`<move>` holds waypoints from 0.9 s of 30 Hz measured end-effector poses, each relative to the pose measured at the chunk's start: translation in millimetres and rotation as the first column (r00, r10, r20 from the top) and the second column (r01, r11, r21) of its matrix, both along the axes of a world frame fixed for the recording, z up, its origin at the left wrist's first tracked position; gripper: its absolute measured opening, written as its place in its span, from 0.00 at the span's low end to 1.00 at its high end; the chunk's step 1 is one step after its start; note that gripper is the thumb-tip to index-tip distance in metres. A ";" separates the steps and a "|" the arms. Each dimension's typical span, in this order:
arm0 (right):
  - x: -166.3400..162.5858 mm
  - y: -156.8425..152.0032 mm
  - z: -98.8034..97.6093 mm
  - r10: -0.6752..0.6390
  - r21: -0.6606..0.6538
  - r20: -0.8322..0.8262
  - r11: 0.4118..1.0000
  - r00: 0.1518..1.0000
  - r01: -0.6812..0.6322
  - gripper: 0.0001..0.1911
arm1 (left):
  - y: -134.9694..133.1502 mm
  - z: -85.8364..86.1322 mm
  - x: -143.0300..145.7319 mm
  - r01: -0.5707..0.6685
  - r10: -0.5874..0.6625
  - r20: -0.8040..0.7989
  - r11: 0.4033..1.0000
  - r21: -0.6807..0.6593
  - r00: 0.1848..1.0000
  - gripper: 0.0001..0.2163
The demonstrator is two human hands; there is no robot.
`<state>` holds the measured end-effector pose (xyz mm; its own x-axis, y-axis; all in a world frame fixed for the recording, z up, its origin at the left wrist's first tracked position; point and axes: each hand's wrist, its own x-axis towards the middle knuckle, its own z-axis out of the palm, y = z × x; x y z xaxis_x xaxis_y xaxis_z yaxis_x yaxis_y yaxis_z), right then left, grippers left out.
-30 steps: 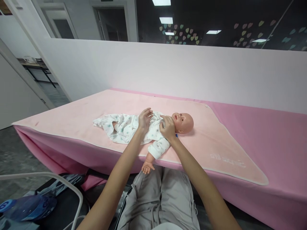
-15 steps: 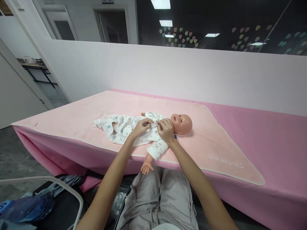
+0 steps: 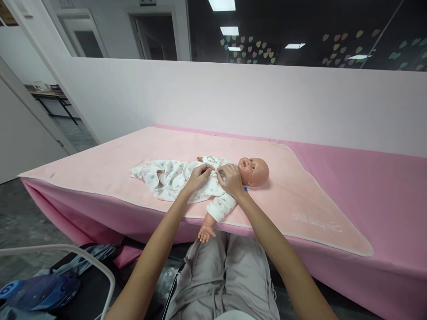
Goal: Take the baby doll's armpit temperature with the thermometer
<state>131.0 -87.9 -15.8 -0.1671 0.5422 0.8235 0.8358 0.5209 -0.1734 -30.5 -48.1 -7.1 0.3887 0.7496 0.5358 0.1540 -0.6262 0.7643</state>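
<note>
A baby doll (image 3: pixel 254 171) lies on its back on a pale pink blanket (image 3: pixel 300 195), head to the right. It wears a white printed romper (image 3: pixel 170 178). My left hand (image 3: pixel 197 176) and my right hand (image 3: pixel 230 179) meet on the doll's chest, both pinching the romper's front fabric between curled fingers. One bare doll arm (image 3: pixel 207 227) sticks out of a sleeve over the table's near edge.
The blanket covers a long table draped in darker pink cloth (image 3: pixel 383 186) against a white wall. My grey-trousered legs (image 3: pixel 223 275) are below the table edge. A blue bag (image 3: pixel 36 289) and a white tube frame (image 3: pixel 83 262) are at the lower left.
My left hand, open and flat on the doll's belly a second ago, has closed and moved right to pinch the romper next to my right hand.
</note>
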 end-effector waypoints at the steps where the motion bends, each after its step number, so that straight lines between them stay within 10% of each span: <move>1: 0.1 0.4 -0.2 0.007 0.001 0.002 1.000 1.000 -0.007 0.05 | -0.2 0.7 -0.7 0.023 -0.023 0.008 1.000 -0.007 1.000 0.12; 27: -0.8 -4.9 -0.2 0.030 0.167 0.111 0.985 0.993 -0.049 0.08 | -3.0 -0.4 -2.1 0.042 -0.026 0.113 0.990 -0.137 0.993 0.11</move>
